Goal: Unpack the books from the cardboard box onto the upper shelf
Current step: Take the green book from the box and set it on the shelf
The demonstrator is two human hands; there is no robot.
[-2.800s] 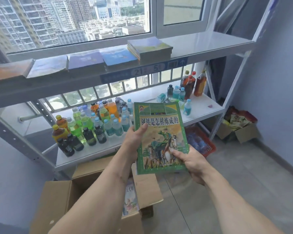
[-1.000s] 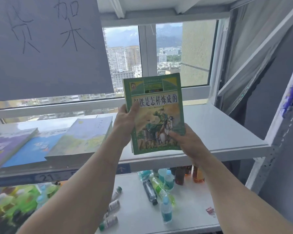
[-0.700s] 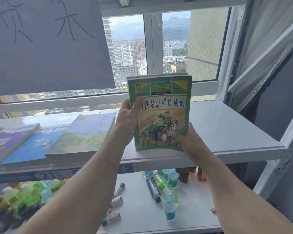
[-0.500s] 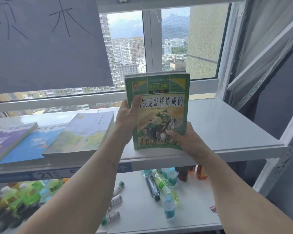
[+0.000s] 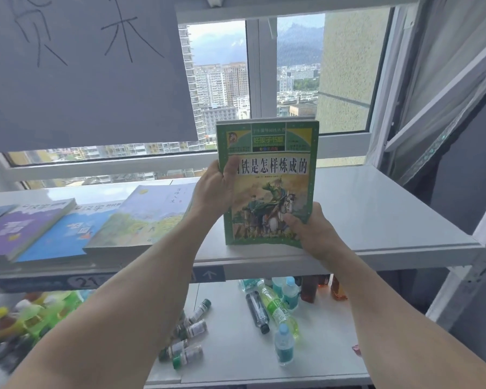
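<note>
A green book (image 5: 270, 178) with Chinese title and a horseman picture stands upright, its bottom edge on the white upper shelf (image 5: 376, 214). My left hand (image 5: 212, 192) grips its left edge, thumb across the cover. My right hand (image 5: 312, 231) grips its lower right corner. To the left, several books lie flat on the same shelf: a pale green-blue one (image 5: 143, 217), a blue one (image 5: 68, 234) and a purple one (image 5: 17, 228). The cardboard box is out of view.
The lower shelf (image 5: 230, 327) carries many drink bottles, some lying on their sides (image 5: 278, 310). A grey sheet with handwritten characters (image 5: 82, 68) hangs at upper left over the window. A white shelf post (image 5: 474, 262) stands at the right.
I lifted the green book from above the box up to the upper shelf. Over the last second it came down and now stands on its bottom edge on the shelf.
</note>
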